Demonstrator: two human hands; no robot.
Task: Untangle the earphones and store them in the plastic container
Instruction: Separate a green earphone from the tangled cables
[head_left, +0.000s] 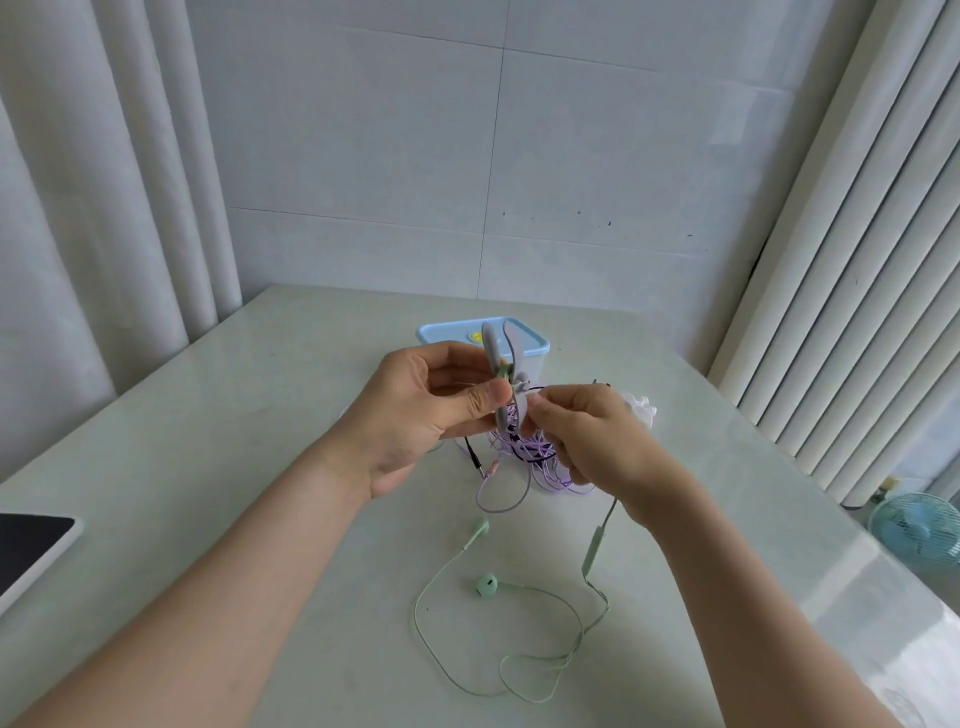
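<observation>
A tangle of purple and black earphone cables (524, 452) hangs above the table between my hands. My left hand (415, 415) pinches its top, where grey ear-hook pieces (493, 348) stick up. My right hand (597, 441) grips the tangle from the right, fingers closed on the cords. Green earphones (485, 584) lie loose on the table below, their cord rising past an inline remote (595, 545) toward my right hand. The plastic container (452, 332) with a light blue lid stands behind my hands, partly hidden.
A tablet's corner (31, 540) lies at the table's left edge. Something white and crumpled (641, 408) sits behind my right hand. A small blue fan (919, 530) stands off the table's right edge. Curtains hang on both sides.
</observation>
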